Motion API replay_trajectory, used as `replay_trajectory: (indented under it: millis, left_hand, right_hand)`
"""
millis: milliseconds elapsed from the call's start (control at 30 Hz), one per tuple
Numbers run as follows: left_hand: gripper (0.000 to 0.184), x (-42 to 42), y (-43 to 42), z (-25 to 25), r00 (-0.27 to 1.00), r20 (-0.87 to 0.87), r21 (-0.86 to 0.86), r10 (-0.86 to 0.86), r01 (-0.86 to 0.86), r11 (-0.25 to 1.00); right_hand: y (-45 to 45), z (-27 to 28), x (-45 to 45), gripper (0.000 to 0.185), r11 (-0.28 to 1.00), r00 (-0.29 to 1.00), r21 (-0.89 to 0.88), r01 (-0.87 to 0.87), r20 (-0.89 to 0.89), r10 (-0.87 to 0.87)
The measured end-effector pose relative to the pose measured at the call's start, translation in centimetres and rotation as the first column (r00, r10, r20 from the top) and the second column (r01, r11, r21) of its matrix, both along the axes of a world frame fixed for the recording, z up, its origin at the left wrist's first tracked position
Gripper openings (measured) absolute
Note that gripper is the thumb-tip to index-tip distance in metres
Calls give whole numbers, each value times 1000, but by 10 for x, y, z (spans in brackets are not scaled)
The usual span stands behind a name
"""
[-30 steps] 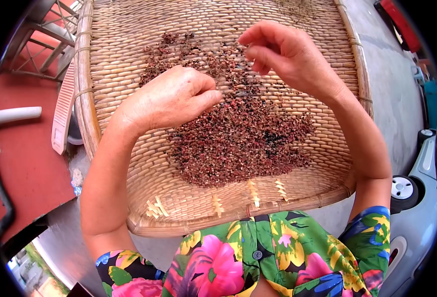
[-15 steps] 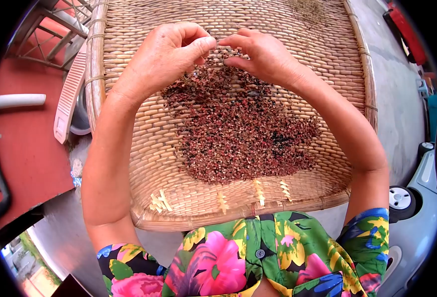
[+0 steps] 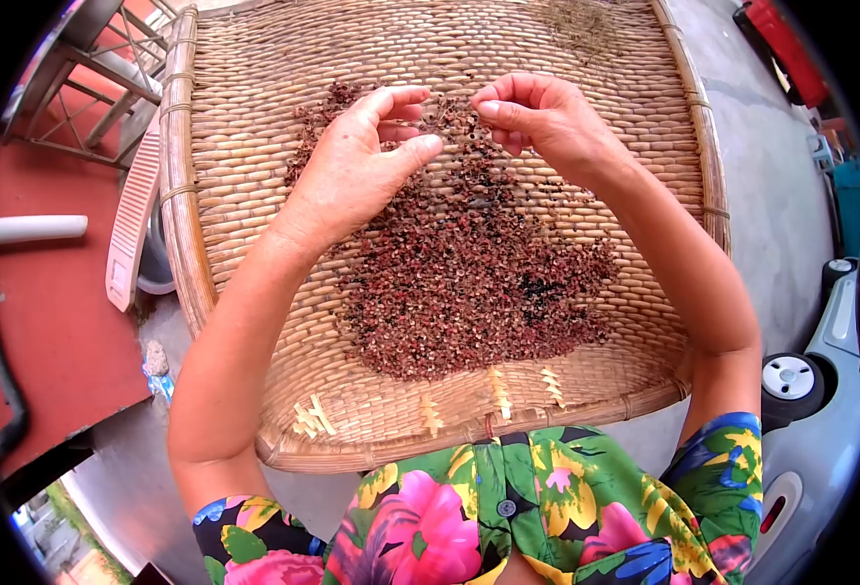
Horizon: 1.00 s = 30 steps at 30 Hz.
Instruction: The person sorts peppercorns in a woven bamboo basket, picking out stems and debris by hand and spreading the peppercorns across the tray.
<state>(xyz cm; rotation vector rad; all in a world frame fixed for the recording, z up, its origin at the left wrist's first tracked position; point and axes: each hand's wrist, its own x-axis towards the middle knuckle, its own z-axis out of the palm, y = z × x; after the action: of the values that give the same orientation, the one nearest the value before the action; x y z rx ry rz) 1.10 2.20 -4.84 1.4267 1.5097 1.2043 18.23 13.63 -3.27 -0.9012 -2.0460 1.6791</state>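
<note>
A wide woven basket tray [image 3: 245, 117] lies in front of me. On it spreads a heap of small dried reddish-brown husks with black seeds [image 3: 469, 283], resembling Sichuan peppercorns. My left hand [image 3: 367, 161] hovers over the upper left part of the heap, its thumb and curved fingers apart. To its right, my right hand [image 3: 547, 122] has thumb and fingertips pinched together above the far end of the husks. Whatever lies in that pinch is too small to make out. A gap separates the two hands.
Pale woven strips [image 3: 500, 393] show along the tray's near edge. Some greenish-brown stalks [image 3: 586, 27] lie at its far right. A pink ridged plastic piece [image 3: 135, 214] and a metal frame [image 3: 84, 88] stand left of the tray. A light blue wheeled toy car [image 3: 820, 390] is at right.
My hands have moved apart and nearer to me. The left hand's fingers have opened from a pinch, while the right hand's fingers have closed together. The view has shifted slightly.
</note>
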Motion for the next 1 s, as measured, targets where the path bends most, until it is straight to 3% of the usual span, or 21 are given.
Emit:
replay_trajectory:
  millis: [33, 100, 167, 200, 367, 467, 600, 667, 700, 767, 867, 1000]
  left_hand:
    - [33, 2, 2, -4, 995, -105, 104, -3, 14, 994]
    - [37, 6, -1, 2, 998, -42, 45, -54, 56, 997]
    - [38, 14, -3, 16, 865, 501, -305, 2, 175, 936]
    - [32, 18, -3, 15, 811, 584, -304, 39, 174, 937]
    - [18, 19, -4, 8, 785, 618, -267, 44, 157, 951]
    - [17, 17, -4, 10, 744, 665, -255, 62, 148, 956]
    - [17, 15, -4, 11, 770, 637, -256, 32, 173, 951]
    - [17, 15, -4, 11, 773, 634, -261, 22, 187, 947]
    - [17, 16, -5, 11, 728, 685, -254, 18, 216, 943]
    - [16, 18, -5, 12, 679, 734, -246, 17, 243, 938]
    - [16, 20, -4, 19, 532, 836, -307, 134, 252, 918]
    - [16, 17, -4, 6, 534, 845, -259, 32, 356, 898]
  right_hand:
    - [-2, 1, 2, 13, 997, 999, -78, 16, -35, -19]
    - [-6, 3, 4, 13, 992, 998, -124, -7, -59, -1]
    - [-12, 8, 3, 13, 997, 998, -78, -11, -55, 7]
    - [-16, 9, 2, 13, 999, 998, -53, 3, -58, -6]
    - [-24, 13, 2, 17, 997, 995, -70, -24, -98, 17]
    - [-23, 17, 1, 20, 988, 994, -146, 51, -91, -65]
    - [-21, 16, 3, 21, 999, 1000, -42, -4, -13, 3]
    - [-18, 10, 5, 19, 992, 991, -18, -125, -55, 124]
    - [-20, 10, 4, 19, 992, 991, -20, -123, -54, 122]
    - [-25, 9, 3, 19, 984, 991, 178, -28, -124, 50]
    - [-26, 4, 3, 16, 964, 995, 264, -15, -93, 41]
    - [-32, 5, 3, 18, 941, 993, 336, -42, -89, 76]
